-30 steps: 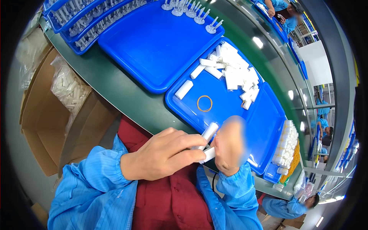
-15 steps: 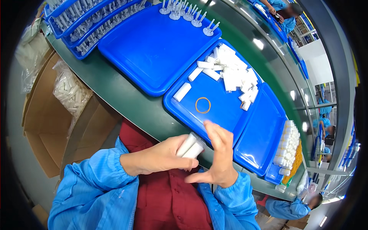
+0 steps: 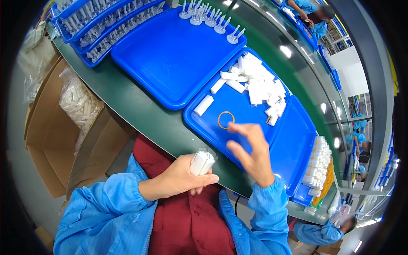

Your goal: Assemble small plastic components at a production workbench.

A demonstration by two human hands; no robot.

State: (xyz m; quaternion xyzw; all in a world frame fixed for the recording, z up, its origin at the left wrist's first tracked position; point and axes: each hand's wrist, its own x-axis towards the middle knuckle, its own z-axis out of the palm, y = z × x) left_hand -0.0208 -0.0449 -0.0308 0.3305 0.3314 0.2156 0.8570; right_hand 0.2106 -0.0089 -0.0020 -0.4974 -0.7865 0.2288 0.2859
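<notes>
In front of my body, my left hand (image 3: 182,176) is closed round a bundle of white cylinders (image 3: 202,163) in clear plastic wrap; the fingers partly cover it. My right hand (image 3: 255,153) reaches over the near edge of a blue tray (image 3: 199,123), thumb and fingers apart, holding nothing. Its fingertips are close to an orange rubber band (image 3: 226,120) lying in that tray; I cannot tell whether they touch it. Beyond the band lies a heap of white wrapped cylinders (image 3: 257,80). One separate cylinder (image 3: 204,105) rests by the tray's left side.
A larger blue tray (image 3: 161,63) at the left holds clear stemmed plastic parts (image 3: 221,27); stacked blue trays (image 3: 91,59) stand beyond. Rightward are another blue tray (image 3: 289,148), bundled white cylinders (image 3: 318,161) and a rubber band pile (image 3: 330,178). A cardboard box (image 3: 51,148) stands at lower left.
My right hand has moved away from the bundle, up and right toward the rubber band. The left hand keeps the bundle, now tilted more upright.
</notes>
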